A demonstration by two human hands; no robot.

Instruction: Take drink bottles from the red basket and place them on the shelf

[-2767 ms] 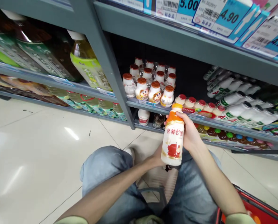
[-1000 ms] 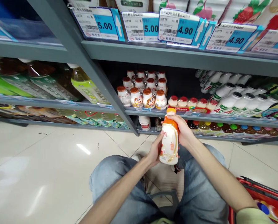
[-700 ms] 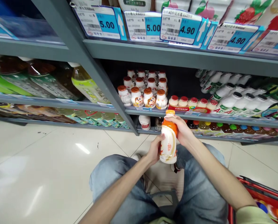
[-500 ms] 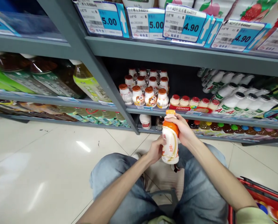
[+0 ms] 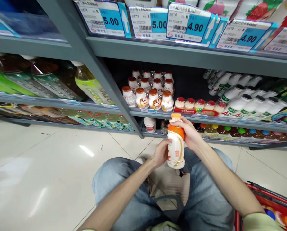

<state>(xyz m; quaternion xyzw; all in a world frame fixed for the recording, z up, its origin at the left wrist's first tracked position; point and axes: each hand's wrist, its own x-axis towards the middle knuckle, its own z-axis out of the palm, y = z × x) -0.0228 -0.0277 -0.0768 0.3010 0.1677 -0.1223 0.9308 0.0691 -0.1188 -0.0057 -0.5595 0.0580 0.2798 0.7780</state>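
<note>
I hold a white milk-drink bottle (image 5: 176,142) with an orange shoulder and cap upright in front of me, above my knees. My right hand (image 5: 190,134) wraps round its upper part from the right, fingers curled over the neck. My left hand (image 5: 160,152) grips the lower body from the left, thumb on the label. Just behind the bottle runs the grey shelf (image 5: 206,119) with small brown-capped bottles (image 5: 151,95) and a row of red-capped ones (image 5: 198,104).
White AD bottles (image 5: 242,99) lie stacked at the right of the shelf. Large tea bottles (image 5: 87,83) fill the left bay. Price tags (image 5: 157,21) line the shelf above. A red basket (image 5: 271,208) sits at my lower right. Glossy tiled floor (image 5: 42,166) spreads to the left.
The bottle has been turned about its upright axis between my hands, its label now facing more sideways. My left hand came up onto its lower body. The view tilted slightly up.
</note>
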